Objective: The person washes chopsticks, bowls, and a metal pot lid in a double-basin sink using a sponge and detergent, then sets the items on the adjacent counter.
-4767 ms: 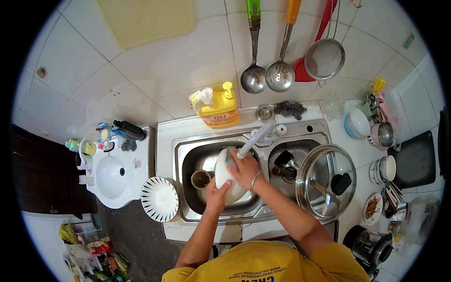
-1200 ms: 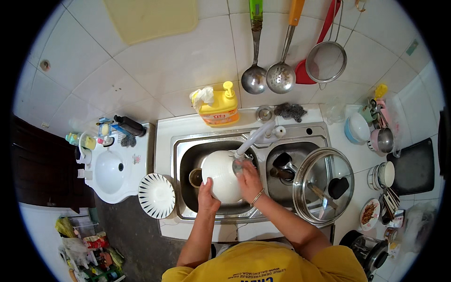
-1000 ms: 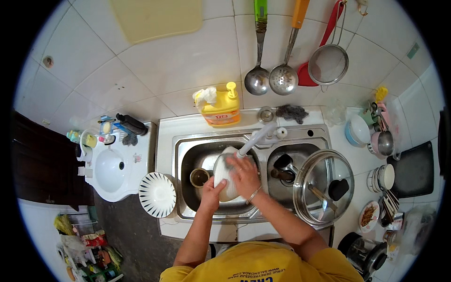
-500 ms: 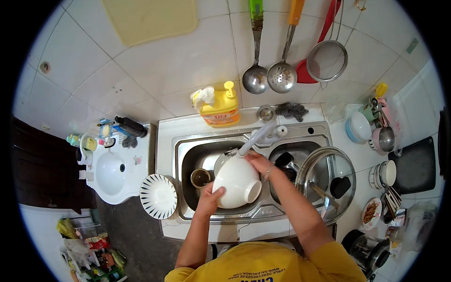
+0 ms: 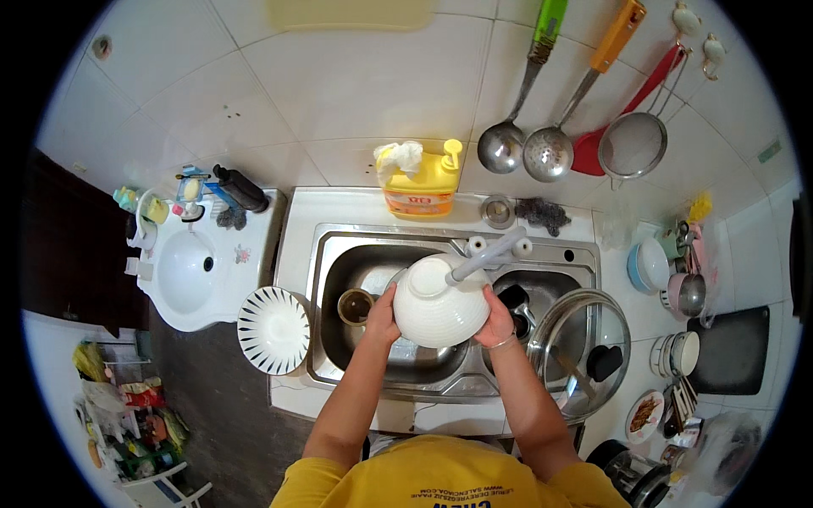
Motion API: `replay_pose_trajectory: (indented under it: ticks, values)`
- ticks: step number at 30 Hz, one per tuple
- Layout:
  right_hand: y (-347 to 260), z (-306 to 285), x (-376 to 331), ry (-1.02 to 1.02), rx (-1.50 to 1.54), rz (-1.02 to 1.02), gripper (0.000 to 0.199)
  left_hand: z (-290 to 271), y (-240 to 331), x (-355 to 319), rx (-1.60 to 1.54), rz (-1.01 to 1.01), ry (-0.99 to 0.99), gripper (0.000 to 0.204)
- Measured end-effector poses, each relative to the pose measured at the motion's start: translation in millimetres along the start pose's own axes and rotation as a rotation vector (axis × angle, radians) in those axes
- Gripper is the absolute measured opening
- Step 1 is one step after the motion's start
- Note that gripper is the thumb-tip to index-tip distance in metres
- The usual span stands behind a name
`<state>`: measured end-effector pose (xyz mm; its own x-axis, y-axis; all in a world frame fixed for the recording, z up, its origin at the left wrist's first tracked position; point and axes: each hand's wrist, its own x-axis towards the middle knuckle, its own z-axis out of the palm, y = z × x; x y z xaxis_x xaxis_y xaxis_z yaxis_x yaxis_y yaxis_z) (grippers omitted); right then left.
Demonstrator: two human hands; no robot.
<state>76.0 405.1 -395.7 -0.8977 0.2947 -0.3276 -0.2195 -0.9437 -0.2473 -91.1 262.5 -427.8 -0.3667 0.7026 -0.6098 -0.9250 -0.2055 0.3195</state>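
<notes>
Both of my hands grip a large white ribbed bowl, turned bottom up above the left basin of the steel sink. My left hand closes on its left rim, and my right hand closes on its right side. The grey faucet spout reaches over the bowl, its tip beside the bowl's foot. A brown-looking cup stands in the left basin near my left hand. The bowl hides much of that basin. Dark-handled things lie in the right basin.
A glass lid leans over the sink's right side. A striped white bowl sits at the counter's left edge. Behind the sink stand a yellow pump jug and a dark scrubber. Ladles and a strainer hang above.
The white bowl has turned from tilted on its side to bottom up under the spout. My right hand has moved from beside the faucet down to the bowl's right side. The view has shifted.
</notes>
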Motion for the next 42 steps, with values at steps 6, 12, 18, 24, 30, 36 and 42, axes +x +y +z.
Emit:
replay_pose_trajectory:
  ticks: [6, 12, 18, 24, 30, 36, 42]
  values:
    - [-1, 25, -10, 0.067, -0.068, -0.038, 0.042, 14, -13, 6, 0.320, 0.195, 0.086, 0.041]
    - [1, 28, -15, 0.212, -0.536, -0.145, 0.029, 28, -29, -20, 0.557, 0.156, 0.243, 0.057]
    - [42, 48, -16, 0.174, -1.590, -0.333, 0.021, 43, -51, -49, 0.692, 0.459, 0.070, 0.069]
    - [80, 66, -27, -0.102, -2.078, -0.201, 0.051, 41, -14, -67, 0.312, 0.244, 0.027, 0.051]
    - [2, 18, -37, -0.799, -2.614, -0.475, 0.041, 21, 30, -81, 0.358, -0.066, -0.058, 0.050]
    - [77, 55, -22, -0.113, -2.198, -0.539, 0.032, 24, -31, -58, 0.315, 0.374, 0.028, 0.054]
    - [38, 19, -41, -0.694, -2.375, -0.261, 0.052, 10, 5, -81, 0.409, -0.069, 0.000, 0.049]
